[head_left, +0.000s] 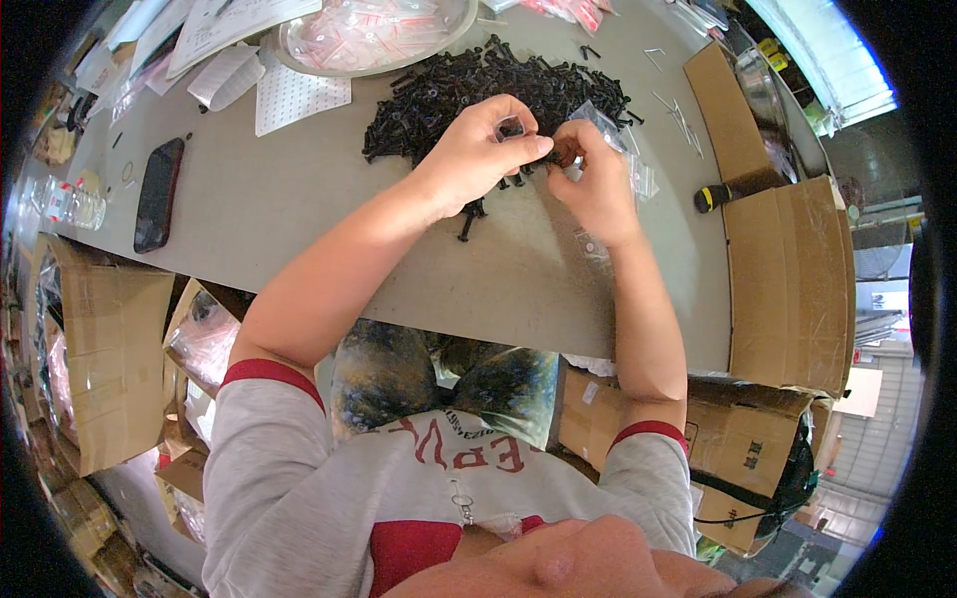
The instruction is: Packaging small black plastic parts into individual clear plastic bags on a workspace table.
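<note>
Just in front of the black screw pile (498, 90), I see left hand (478, 149) and right hand (590, 184) pinching a small clear bag (608, 125) together, apparently holding its mouth open for screws. Phone (158, 194) lies well left of the pile.

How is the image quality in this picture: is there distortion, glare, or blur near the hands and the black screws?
Head view: strong fisheye bending, so the table edge curves and the corners go black. Light is even, with soft shadows. The left hand and right hand are fairly sharp, but the pile of black screws merges into a dark mass. The window at top right is overexposed; the clear bowl shows mild glare.
</note>
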Motion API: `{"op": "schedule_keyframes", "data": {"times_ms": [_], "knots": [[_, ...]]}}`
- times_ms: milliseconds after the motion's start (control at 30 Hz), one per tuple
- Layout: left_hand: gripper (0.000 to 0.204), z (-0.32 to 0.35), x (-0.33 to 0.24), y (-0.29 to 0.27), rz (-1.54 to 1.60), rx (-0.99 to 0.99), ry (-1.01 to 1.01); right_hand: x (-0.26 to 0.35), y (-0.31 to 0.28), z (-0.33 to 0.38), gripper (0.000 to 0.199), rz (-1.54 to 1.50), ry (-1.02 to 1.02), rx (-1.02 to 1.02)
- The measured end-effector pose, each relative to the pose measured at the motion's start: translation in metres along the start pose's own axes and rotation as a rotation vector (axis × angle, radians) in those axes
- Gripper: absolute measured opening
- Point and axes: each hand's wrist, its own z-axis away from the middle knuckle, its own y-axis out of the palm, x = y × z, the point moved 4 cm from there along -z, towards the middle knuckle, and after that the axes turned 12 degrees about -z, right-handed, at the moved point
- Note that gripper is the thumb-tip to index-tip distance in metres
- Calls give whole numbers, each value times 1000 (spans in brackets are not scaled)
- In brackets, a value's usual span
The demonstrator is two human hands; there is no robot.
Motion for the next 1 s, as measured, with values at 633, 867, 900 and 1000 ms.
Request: {"op": "schedule_keyframes", "data": {"times_ms": [633,867,900,1000], "knots": [[25,11,3,27,157,332,-18,39,-15,4,20,-291,-226,248],[24,12,-5,29,153,391,-15,30,-18,8,15,-83,-232,169],[24,12,-5,28,152,392,-14,31,-19,7,17,-152,-240,138],[24,12,-5,27,158,462,25,31,-21,5,17,-232,-252,100]]}}
